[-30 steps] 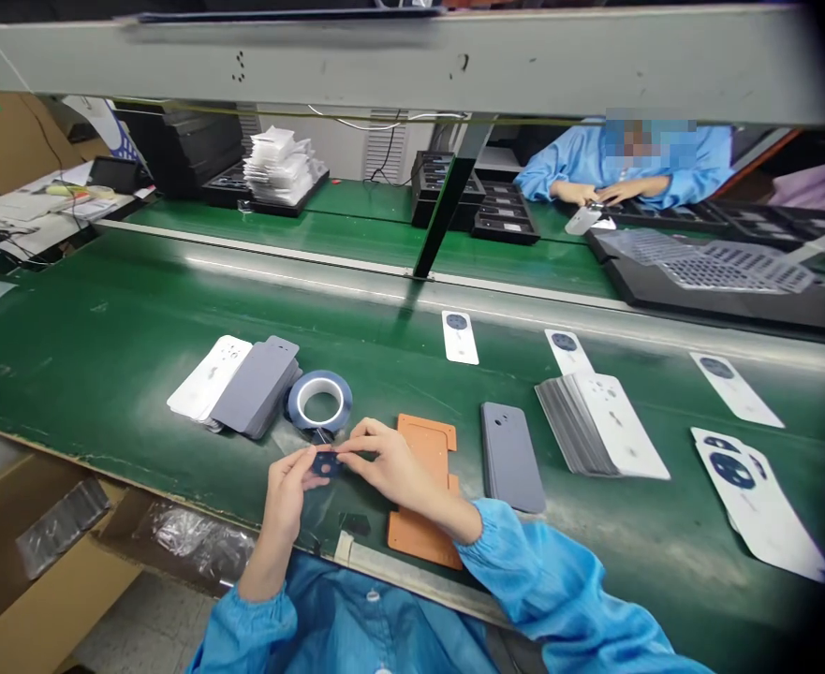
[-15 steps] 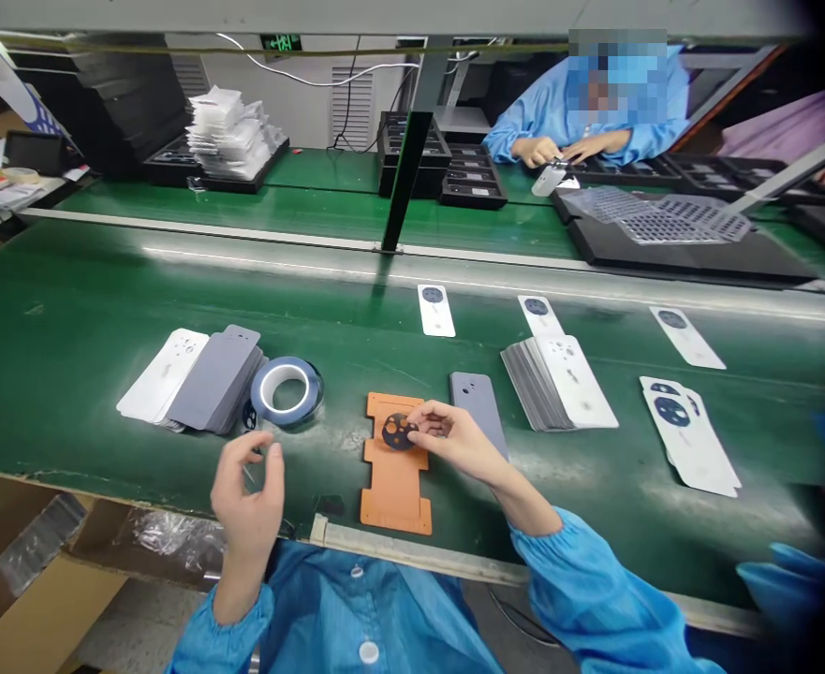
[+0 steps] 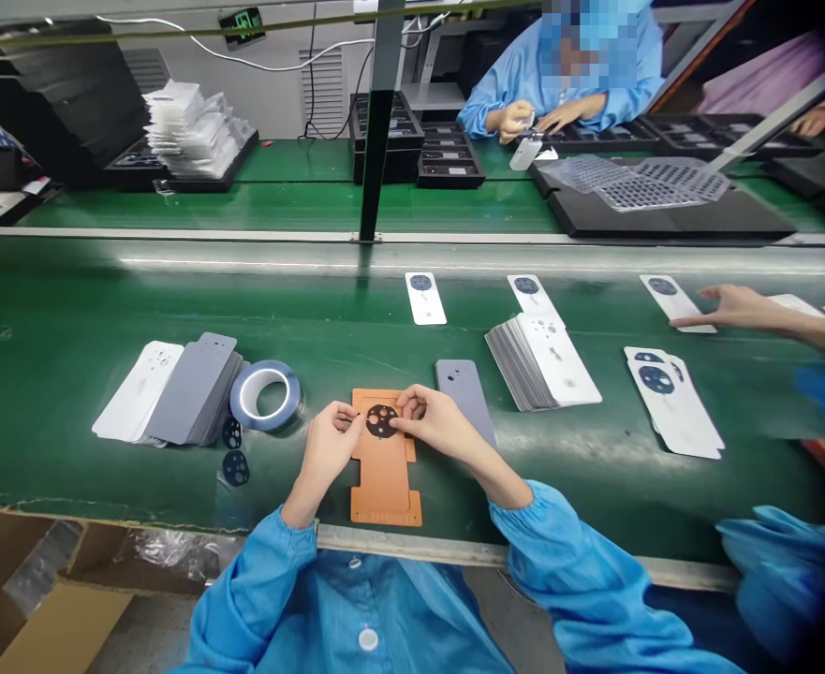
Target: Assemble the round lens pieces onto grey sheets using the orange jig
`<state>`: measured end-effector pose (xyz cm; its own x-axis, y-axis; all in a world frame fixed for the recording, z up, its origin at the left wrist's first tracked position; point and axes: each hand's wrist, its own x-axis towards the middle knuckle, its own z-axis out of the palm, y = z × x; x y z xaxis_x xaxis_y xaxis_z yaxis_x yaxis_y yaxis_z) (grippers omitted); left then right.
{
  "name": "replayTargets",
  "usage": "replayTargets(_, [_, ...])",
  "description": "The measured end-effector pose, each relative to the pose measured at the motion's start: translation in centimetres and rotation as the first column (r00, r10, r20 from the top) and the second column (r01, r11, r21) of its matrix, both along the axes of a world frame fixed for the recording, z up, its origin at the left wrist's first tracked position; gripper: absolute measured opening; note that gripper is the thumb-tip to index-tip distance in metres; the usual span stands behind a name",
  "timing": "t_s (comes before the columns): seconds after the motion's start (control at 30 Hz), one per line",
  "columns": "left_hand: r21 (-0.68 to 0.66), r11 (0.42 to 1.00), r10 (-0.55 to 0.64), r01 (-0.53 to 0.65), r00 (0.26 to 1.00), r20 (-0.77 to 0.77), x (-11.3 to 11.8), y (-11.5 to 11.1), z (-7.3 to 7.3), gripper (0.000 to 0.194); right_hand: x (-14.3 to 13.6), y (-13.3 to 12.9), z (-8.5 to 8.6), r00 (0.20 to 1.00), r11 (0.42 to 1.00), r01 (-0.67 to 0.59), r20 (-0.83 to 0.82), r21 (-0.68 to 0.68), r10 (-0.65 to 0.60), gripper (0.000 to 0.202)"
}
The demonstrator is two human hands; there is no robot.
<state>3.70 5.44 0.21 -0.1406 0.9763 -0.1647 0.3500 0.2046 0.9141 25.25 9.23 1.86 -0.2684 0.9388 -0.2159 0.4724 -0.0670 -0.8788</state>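
An orange fixture plate (image 3: 384, 482) lies flat in front of me, with a black disc with round holes (image 3: 382, 421) over its upper part. My right hand (image 3: 436, 423) pinches the disc's right edge between thumb and finger. At the disc's left side is my left hand (image 3: 329, 447), thumb and fingertips close together; whether they grip anything is too small to tell. Left of it stand a blue tape roll (image 3: 235, 395), two dark discs (image 3: 236, 467) and a stack of grey panels (image 3: 194, 393). A grey panel (image 3: 464, 393) lies behind my right hand.
White panels (image 3: 570, 370) are stacked right of centre, others (image 3: 679, 412) farther right. Single white panels line the back. Another person's hand (image 3: 742, 307) touches one at the right. Across the bench a person in blue handles a small white item (image 3: 525, 153). A post (image 3: 378, 122) rises behind.
My left hand has moved right to the disc's edge on the orange plate. Two dark discs beside the tape roll now show. Another person's hand has come in from the right. The view has shifted.
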Motion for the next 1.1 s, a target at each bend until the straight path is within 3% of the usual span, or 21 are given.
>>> replayTargets(0.33, [-0.031,1.0,-0.007,0.004,0.996,-0.084,0.4,0.5,0.4,0.013,-0.1,1.2,0.2,0.991,0.998,-0.068,0.115,-0.016,0.07,0.018])
replayTargets(0.57, [-0.032,0.999,-0.024,0.02,0.989,-0.143,0.7,0.6,0.4,0.012,0.1,1.5,0.0,0.985,0.999,-0.052,0.164,-0.009,0.053,0.02])
replayTargets(0.87, [-0.051,0.998,-0.04,0.032,0.985,-0.168,0.7,0.7,0.4,0.011,1.5,1.9,-0.9,0.998,0.989,-0.063,-0.038,-0.135,0.058,0.03])
replayTargets(1.1, [-0.067,0.997,-0.042,0.03,0.98,-0.196,0.7,0.5,0.5,0.014,1.3,1.9,-0.8,0.996,0.991,-0.092,0.011,-0.097,0.093,0.023])
